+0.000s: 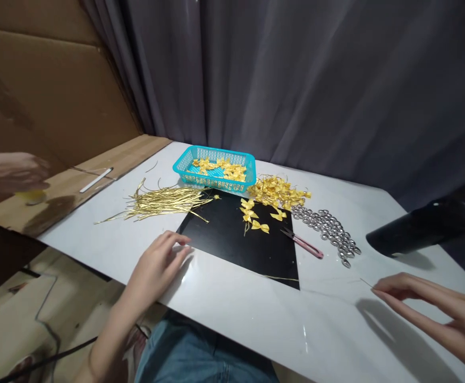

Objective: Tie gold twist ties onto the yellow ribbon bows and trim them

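Note:
My left hand [161, 261] rests at the near left edge of a black mat [232, 246], its fingers apart and nothing seen between them. At the right, my right hand [427, 308] pinches a thin wire [366, 283] above the white table, with its end pointing toward the mat. Several yellow ribbon bows [260, 227] lie on the mat. Beside them is a pair of pink-handled thread snips [304, 244], half on the mat. Another thin strand [280, 278] lies along the mat's near edge.
Behind the mat stands a turquoise basket [216, 185] holding yellow bows. Around it lie gold twist ties [168, 203], a heap of bows [278, 191] and silver beads [328, 229]. A black cylinder [411, 229] is at right. Another person's hand [11, 171] is at far left.

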Demonstrator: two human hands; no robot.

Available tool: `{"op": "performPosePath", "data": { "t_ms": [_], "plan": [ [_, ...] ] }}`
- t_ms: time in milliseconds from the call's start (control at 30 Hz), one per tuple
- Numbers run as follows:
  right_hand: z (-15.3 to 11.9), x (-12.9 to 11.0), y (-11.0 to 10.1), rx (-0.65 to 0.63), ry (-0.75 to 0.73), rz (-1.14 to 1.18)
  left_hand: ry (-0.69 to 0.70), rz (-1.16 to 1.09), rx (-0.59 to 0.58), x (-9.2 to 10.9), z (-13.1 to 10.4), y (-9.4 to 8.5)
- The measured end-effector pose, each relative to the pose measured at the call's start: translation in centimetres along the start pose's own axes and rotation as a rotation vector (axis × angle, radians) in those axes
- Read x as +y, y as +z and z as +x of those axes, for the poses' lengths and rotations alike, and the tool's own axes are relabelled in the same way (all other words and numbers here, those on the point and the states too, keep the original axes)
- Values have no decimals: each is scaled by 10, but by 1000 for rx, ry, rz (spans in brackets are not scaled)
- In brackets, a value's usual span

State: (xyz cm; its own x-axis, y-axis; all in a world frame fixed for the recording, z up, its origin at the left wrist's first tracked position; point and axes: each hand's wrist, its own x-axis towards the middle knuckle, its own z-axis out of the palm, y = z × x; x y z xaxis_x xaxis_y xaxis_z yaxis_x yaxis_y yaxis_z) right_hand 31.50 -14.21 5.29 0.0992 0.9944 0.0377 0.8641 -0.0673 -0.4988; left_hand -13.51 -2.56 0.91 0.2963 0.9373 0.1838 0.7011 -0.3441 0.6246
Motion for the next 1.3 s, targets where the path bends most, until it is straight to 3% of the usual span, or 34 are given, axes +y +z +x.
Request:
{"op": "performPosePath", "data": {
  "t_ms": [200, 467, 667, 1033, 1300],
  "plan": [
    [-3, 4, 8, -16, 81, 38, 54, -8, -201, -2, 15, 3],
    [-6, 16, 16, -59, 75, 63, 81, 47, -289, 2, 23, 5],
    [-9, 30, 22, -56, -2, 3, 109, 48, -317, 4, 25, 10],
    [-12, 43, 22, -102, 45, -3, 111, 125, -289, -6, 28, 4],
    [-10, 35, 22, -124, 65, -11, 121, 117, -269, -14, 34, 2]
  ]
}}
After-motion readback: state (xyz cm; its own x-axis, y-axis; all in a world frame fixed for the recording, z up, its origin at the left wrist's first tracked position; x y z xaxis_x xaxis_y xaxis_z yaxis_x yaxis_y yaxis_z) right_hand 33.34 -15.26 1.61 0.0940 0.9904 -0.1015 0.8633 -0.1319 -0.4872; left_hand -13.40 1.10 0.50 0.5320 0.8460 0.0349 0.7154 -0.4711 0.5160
